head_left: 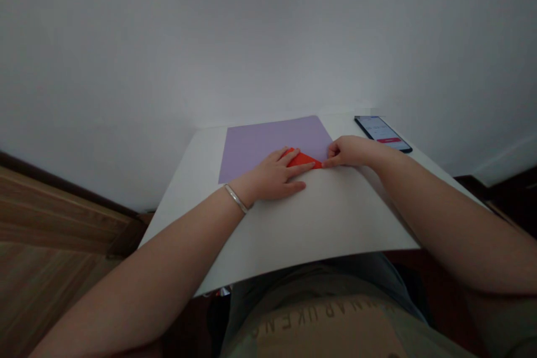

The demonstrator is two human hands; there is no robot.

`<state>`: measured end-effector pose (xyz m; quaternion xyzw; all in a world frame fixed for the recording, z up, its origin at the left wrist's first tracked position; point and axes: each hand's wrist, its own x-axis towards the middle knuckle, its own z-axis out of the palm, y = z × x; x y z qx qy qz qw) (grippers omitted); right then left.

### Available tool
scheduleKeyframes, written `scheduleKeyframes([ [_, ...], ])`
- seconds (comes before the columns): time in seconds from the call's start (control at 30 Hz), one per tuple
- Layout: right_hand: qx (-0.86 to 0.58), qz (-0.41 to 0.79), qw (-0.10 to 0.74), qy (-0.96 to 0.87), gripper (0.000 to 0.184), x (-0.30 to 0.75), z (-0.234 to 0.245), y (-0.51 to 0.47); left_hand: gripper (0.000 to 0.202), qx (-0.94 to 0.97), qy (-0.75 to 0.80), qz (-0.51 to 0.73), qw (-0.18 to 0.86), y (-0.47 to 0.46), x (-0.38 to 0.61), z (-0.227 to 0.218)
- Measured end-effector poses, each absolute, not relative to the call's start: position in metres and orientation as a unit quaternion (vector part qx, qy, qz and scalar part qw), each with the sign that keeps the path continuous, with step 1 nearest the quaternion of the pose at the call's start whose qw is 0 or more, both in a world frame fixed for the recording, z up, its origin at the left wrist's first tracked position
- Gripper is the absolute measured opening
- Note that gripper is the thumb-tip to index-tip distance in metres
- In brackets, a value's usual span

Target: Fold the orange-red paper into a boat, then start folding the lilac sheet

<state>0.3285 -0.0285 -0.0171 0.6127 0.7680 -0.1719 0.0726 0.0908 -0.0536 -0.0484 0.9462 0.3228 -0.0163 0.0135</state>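
Note:
A piece of red paper (304, 160), folded into a narrow triangle, lies at the near edge of a purple sheet (268, 142). My left hand (277, 176) rests flat across it with the fingers spread, covering its left part. At the paper's right corner, my right hand (344, 151) is curled closed, its fingertips on the tip. The left wrist wears a silver bangle (236, 198).
The white table (310, 224) stands against a pale wall (260, 39). A phone (384, 133) with a lit screen lies at the back right of the tabletop. Wooden furniture (54, 218) is at the left.

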Motion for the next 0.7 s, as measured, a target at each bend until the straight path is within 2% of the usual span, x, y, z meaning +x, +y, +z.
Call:
scheduleKeyframes([
  [0.3,0.579,-0.254,0.038,0.774,0.015,0.342,-0.024,-0.021,0.054,0.951,0.305,-0.031,0.043,-0.051,0.089,-0.043],
  [0.43,0.576,-0.215,0.004,0.789,0.014,0.337,-0.019,-0.030,0.056,0.949,0.309,-0.032,0.046,-0.052,0.089,-0.043],
  [0.63,0.566,-0.175,0.010,0.805,0.016,0.328,-0.014,-0.040,0.057,0.950,0.306,-0.030,0.049,-0.050,0.088,-0.045],
  [0.7,0.572,-0.156,-0.012,0.805,0.016,0.324,-0.017,-0.041,0.059,0.948,0.312,-0.029,0.051,-0.049,0.089,-0.047],
])
